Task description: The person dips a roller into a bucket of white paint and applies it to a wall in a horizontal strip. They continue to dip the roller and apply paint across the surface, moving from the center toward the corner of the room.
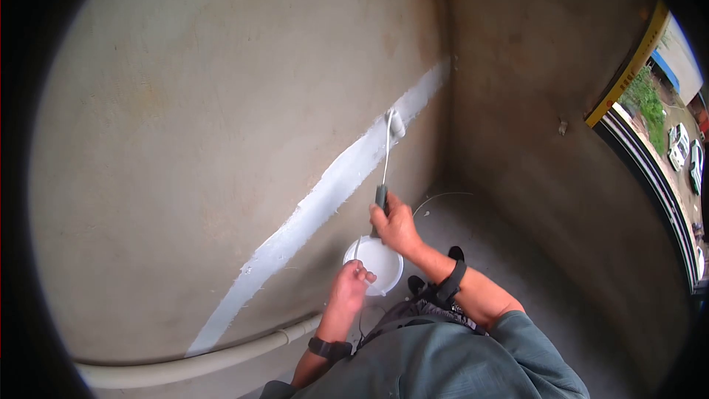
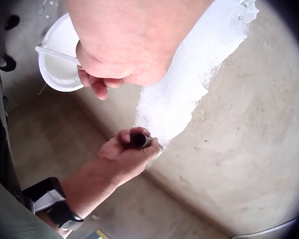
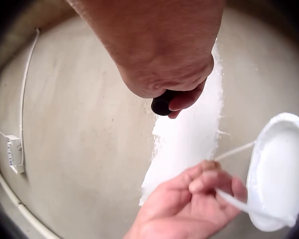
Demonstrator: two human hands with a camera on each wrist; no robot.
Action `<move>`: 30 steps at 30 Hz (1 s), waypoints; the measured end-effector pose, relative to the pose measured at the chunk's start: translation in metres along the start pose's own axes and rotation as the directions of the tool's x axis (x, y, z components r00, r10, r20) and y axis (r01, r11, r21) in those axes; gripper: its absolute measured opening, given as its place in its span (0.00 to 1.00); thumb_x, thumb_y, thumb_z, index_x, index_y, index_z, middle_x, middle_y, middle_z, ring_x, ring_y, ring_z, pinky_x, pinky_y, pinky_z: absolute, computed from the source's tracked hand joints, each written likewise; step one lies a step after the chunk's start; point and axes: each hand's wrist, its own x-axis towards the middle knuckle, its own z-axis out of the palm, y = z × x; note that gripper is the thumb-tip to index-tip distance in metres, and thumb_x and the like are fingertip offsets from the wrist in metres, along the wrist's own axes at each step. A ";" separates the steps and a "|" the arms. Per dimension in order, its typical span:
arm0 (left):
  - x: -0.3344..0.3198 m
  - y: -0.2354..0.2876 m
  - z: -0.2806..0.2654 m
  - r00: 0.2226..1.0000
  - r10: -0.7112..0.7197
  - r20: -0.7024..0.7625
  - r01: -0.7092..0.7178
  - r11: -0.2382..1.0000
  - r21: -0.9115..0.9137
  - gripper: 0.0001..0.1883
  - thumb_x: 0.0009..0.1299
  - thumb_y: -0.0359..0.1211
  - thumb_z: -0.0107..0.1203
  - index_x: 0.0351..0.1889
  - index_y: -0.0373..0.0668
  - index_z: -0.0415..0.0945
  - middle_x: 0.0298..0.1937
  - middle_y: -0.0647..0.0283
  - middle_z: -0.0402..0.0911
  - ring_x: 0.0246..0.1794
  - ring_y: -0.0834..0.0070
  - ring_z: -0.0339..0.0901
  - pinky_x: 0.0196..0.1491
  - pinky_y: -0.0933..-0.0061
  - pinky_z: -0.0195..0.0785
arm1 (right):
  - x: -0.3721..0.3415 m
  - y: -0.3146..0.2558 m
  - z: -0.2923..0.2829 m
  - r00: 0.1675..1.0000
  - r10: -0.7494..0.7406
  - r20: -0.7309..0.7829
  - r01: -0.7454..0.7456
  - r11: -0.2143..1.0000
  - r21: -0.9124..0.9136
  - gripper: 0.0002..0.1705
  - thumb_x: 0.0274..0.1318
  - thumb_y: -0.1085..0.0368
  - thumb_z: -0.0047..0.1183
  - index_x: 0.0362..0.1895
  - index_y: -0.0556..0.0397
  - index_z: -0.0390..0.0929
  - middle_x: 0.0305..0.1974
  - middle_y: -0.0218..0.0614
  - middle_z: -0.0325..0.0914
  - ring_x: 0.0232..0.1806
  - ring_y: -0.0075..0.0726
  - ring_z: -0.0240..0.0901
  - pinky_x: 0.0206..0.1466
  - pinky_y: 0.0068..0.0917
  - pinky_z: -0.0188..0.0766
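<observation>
The right hand [image 1: 399, 227] grips the dark handle [image 1: 381, 196] of a paint roller, whose white roller head [image 1: 396, 125] lies against the wall on a white painted band [image 1: 325, 196]. In the right wrist view the handle's black end [image 3: 162, 103] pokes out of that fist. Fingers of the left hand [image 1: 350, 287] curl round the thin white bail [image 3: 234, 201] of a white bucket [image 1: 399, 275], which holds white paint [image 2: 62, 67]. The bucket hangs beside the wall, below the roller.
A pale pipe [image 1: 221, 362] runs along the foot of the wall. A second wall [image 1: 561, 199] meets this one at a corner on the right, with a window opening [image 1: 665, 96] beyond. In the right wrist view a white box [image 3: 15, 153] is mounted at the far left.
</observation>
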 end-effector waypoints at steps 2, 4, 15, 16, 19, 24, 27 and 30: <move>0.001 0.000 0.008 0.999 0.018 -0.035 -0.018 1.000 -0.003 0.08 0.74 0.35 0.54 0.32 0.44 0.73 0.24 0.67 0.69 0.31 0.67 0.70 0.49 0.57 0.68 | -0.015 -0.004 0.006 1.000 0.020 0.011 -0.021 0.999 0.030 0.16 0.69 0.61 0.53 0.49 0.64 0.73 0.25 0.36 0.79 0.20 0.26 0.78 0.22 0.28 0.74; 0.003 0.002 0.015 0.999 0.034 -0.027 -0.034 0.999 -0.012 0.09 0.74 0.35 0.55 0.32 0.45 0.73 0.24 0.68 0.69 0.31 0.68 0.69 0.49 0.58 0.69 | -0.019 -0.012 0.003 0.994 0.108 0.033 -0.110 0.992 0.059 0.16 0.70 0.61 0.52 0.48 0.64 0.73 0.25 0.36 0.79 0.19 0.26 0.77 0.23 0.28 0.75; 0.017 -0.006 0.050 0.998 0.047 -0.037 -0.049 0.996 -0.076 0.09 0.76 0.35 0.54 0.33 0.45 0.73 0.24 0.68 0.69 0.32 0.68 0.70 0.49 0.59 0.68 | 0.009 -0.010 -0.072 0.984 0.114 0.138 -0.116 0.993 0.004 0.16 0.69 0.62 0.53 0.48 0.65 0.74 0.22 0.35 0.77 0.21 0.26 0.77 0.25 0.29 0.76; 0.019 -0.003 0.059 0.998 0.052 -0.040 -0.055 0.995 -0.081 0.09 0.76 0.35 0.54 0.33 0.45 0.73 0.24 0.68 0.69 0.32 0.68 0.70 0.49 0.59 0.68 | 0.004 -0.014 -0.085 0.975 0.140 0.174 -0.134 0.990 -0.049 0.17 0.67 0.62 0.54 0.50 0.65 0.74 0.23 0.41 0.78 0.22 0.34 0.79 0.28 0.33 0.77; 0.030 -0.002 0.076 0.994 0.099 -0.044 -0.102 0.992 -0.079 0.09 0.76 0.35 0.53 0.32 0.44 0.72 0.25 0.68 0.69 0.30 0.71 0.69 0.46 0.58 0.69 | -0.007 -0.021 -0.143 0.946 0.160 0.282 -0.091 0.966 -0.244 0.21 0.63 0.63 0.56 0.54 0.66 0.74 0.25 0.57 0.80 0.28 0.56 0.83 0.35 0.42 0.79; 0.040 -0.008 0.103 0.989 0.118 -0.093 -0.128 0.987 -0.100 0.08 0.75 0.33 0.53 0.33 0.44 0.72 0.28 0.68 0.70 0.27 0.74 0.68 0.44 0.59 0.71 | -0.010 -0.039 -0.213 0.858 0.175 0.483 0.149 0.815 -0.560 0.24 0.59 0.63 0.57 0.54 0.68 0.72 0.31 0.64 0.79 0.38 0.71 0.80 0.44 0.53 0.77; 0.044 -0.007 0.120 0.987 0.105 -0.120 -0.115 0.990 -0.086 0.07 0.76 0.33 0.53 0.34 0.44 0.72 0.29 0.69 0.71 0.27 0.75 0.68 0.44 0.59 0.72 | -0.013 -0.041 -0.234 0.793 0.151 0.591 0.324 0.716 -0.618 0.24 0.58 0.62 0.57 0.53 0.68 0.72 0.32 0.60 0.81 0.38 0.68 0.81 0.43 0.54 0.77; 0.050 -0.008 0.129 0.988 0.107 -0.110 -0.118 0.989 -0.091 0.07 0.76 0.33 0.53 0.34 0.44 0.72 0.29 0.69 0.71 0.27 0.75 0.68 0.44 0.59 0.73 | -0.013 -0.049 -0.244 0.716 0.231 0.659 0.413 0.621 -0.666 0.29 0.57 0.62 0.58 0.60 0.68 0.72 0.34 0.58 0.83 0.40 0.64 0.82 0.46 0.52 0.79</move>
